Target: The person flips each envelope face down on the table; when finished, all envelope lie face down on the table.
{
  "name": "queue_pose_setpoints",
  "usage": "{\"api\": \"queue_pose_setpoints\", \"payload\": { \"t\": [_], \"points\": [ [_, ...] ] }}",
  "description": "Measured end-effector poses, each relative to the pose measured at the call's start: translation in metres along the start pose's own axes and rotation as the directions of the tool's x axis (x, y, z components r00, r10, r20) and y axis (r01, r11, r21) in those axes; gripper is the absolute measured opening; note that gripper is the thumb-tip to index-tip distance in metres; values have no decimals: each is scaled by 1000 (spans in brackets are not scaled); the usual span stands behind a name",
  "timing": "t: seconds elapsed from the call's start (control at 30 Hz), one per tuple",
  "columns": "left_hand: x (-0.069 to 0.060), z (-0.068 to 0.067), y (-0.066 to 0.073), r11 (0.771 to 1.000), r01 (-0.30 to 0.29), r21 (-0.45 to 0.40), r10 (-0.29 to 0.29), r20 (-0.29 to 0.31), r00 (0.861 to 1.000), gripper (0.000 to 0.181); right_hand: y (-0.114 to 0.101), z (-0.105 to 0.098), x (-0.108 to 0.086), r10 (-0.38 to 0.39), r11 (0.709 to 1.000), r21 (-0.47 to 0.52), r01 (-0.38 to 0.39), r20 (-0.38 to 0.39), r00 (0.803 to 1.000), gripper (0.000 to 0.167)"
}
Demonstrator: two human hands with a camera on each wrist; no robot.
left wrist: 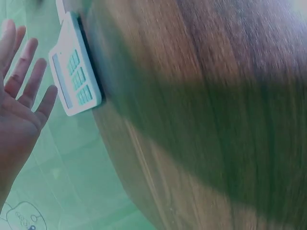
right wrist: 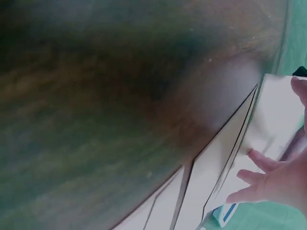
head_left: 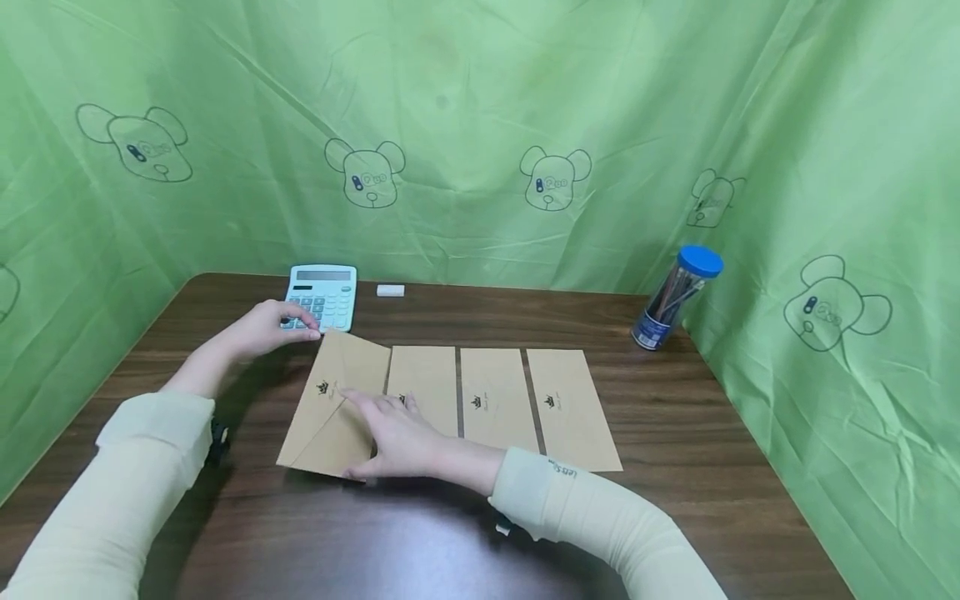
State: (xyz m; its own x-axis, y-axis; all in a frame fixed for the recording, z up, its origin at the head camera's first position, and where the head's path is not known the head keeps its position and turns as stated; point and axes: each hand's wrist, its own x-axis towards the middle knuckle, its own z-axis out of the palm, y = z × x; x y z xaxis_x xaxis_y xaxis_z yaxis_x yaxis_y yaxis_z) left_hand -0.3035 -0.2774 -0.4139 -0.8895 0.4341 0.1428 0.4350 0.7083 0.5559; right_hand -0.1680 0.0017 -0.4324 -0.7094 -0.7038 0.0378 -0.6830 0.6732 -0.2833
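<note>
Brown paper envelopes with small crown prints lie in a row. The leftmost envelope (head_left: 358, 356) is angled, with diagonal creases or flap lines. My right hand (head_left: 403, 439) rests over its right part, forefinger on the paper and thumb at the lower edge. In the right wrist view that hand (right wrist: 283, 179) has spread fingers touching the pale-looking envelope (right wrist: 276, 108). My left hand (head_left: 258, 332) is beside its top left corner, thumb and forefinger close together. The left wrist view shows the left hand (left wrist: 19, 112) with fingers apart, holding nothing visible, near the light blue calculator (left wrist: 76, 81).
Three more envelopes (head_left: 423, 375) lie to the right, side by side with narrow gaps. A white block (head_left: 390, 291) is at the back edge. A clear tube with a blue lid (head_left: 675, 292) stands at the back right. Green curtains (head_left: 465, 100) surround the wooden table (head_left: 675, 433).
</note>
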Motion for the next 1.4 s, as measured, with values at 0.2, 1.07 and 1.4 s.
{"api": "queue_pose_setpoints", "payload": {
  "t": [0.2,1.07,1.4],
  "points": [
    [0,11,2,999,29,19,-31,132,991,20,2,4,-1,-9,999,-45,11,53,999,100],
    [4,23,1,986,163,-43,-149,227,962,33,8,8,-3,-114,979,-156,127,89,989,80],
    [-2,7,1,969,140,-203,-101,192,976,28,15,7,1,-189,971,-143,193,44,981,81]
  ]
}}
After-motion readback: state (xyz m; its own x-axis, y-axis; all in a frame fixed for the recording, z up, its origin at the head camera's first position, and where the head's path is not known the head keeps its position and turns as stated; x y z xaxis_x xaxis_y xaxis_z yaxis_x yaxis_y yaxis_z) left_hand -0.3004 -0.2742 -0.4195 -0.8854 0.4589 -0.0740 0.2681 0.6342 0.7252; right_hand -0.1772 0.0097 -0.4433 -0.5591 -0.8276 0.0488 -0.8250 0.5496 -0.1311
